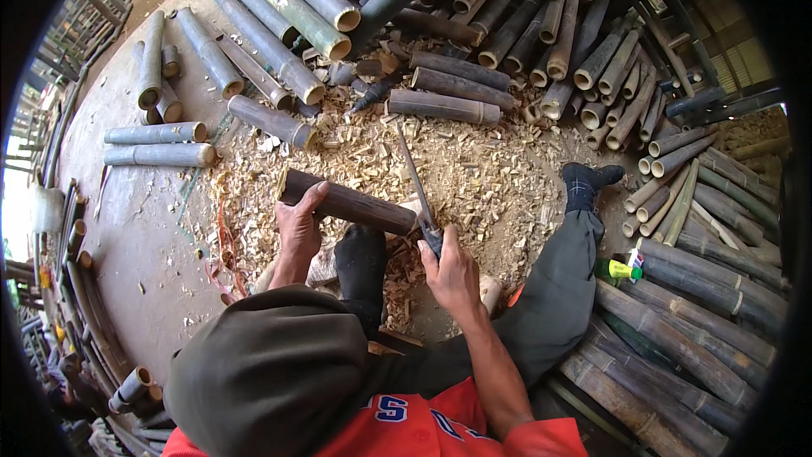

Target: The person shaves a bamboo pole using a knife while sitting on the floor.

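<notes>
My left hand (298, 224) is closed round the left end of a short, dark brown bamboo section (348, 203). The piece slopes down to the right in front of my knees. A pale, freshly cut surface shows at its right end. My right hand (454, 272) grips the dark handle of a long, narrow-bladed knife (414, 171). Its blade points up and away, passing close by the bamboo's right end; whether they touch I cannot tell. Beneath both hands, pale wood chips (491, 186) cover the ground.
Cut bamboo lengths (444, 107) lie just beyond the chips. Bigger poles (271, 0) rest at the far left, and stacked bamboo (677, 288) lines the right side. A green bottle with a yellow cap (616, 269) lies on that stack. My shoe (584, 186) stands right of the chips.
</notes>
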`<state>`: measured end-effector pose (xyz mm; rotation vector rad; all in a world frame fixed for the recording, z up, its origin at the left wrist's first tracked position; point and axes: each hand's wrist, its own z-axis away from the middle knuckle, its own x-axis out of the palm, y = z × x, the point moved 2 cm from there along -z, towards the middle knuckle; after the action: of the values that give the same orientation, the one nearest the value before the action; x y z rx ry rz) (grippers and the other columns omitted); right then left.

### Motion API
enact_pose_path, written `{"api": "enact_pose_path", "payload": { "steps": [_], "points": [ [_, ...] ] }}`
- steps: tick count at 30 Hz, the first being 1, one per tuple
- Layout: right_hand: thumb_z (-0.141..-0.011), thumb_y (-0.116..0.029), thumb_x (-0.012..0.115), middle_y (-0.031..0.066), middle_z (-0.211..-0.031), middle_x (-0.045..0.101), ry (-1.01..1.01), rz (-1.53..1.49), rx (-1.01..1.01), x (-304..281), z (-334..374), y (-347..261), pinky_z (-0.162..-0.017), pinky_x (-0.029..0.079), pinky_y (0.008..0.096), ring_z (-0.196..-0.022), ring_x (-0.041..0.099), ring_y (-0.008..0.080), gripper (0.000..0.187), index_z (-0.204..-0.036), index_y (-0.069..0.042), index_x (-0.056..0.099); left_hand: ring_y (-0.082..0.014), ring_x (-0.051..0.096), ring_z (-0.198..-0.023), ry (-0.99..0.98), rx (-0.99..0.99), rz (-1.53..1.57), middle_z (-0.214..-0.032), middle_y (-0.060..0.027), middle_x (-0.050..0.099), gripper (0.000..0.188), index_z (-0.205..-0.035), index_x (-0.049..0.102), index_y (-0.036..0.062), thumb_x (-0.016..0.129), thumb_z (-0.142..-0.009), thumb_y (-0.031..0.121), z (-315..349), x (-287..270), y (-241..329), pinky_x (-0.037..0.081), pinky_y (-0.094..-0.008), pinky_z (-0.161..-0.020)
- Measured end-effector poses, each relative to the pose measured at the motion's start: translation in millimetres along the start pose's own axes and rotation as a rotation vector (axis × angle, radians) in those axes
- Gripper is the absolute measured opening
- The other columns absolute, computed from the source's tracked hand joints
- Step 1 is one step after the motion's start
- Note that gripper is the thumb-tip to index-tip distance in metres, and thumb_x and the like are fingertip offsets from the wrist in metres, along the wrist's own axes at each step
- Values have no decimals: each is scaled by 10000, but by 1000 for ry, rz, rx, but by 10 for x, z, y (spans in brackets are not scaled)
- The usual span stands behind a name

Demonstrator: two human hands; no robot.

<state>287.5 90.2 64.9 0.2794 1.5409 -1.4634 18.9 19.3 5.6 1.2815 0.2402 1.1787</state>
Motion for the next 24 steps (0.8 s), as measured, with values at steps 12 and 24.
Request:
{"api": "enact_pose_path", "payload": {
  "steps": [12,24],
  "points": [
    [-1004,-273,633,256,-808,676,6,-62,29,-26,68,-187,-648,511,535,-757,680,474,337,-1123,17,510,-183,683,-836,-78,1,-119,-942,-122,696,411,-1027,662,-87,907,-754,99,-6,1,56,553,-324,-824],
    [-998,-286,650,254,-855,690,37,-46,30,13,67,-140,-642,544,519,-767,689,465,351,-1128,6,502,-194,698,-898,58,29,-63,-995,-105,697,588,-1123,538,-63,932,-747,158,-14,97,62,576,-345,-800]
  ]
}}
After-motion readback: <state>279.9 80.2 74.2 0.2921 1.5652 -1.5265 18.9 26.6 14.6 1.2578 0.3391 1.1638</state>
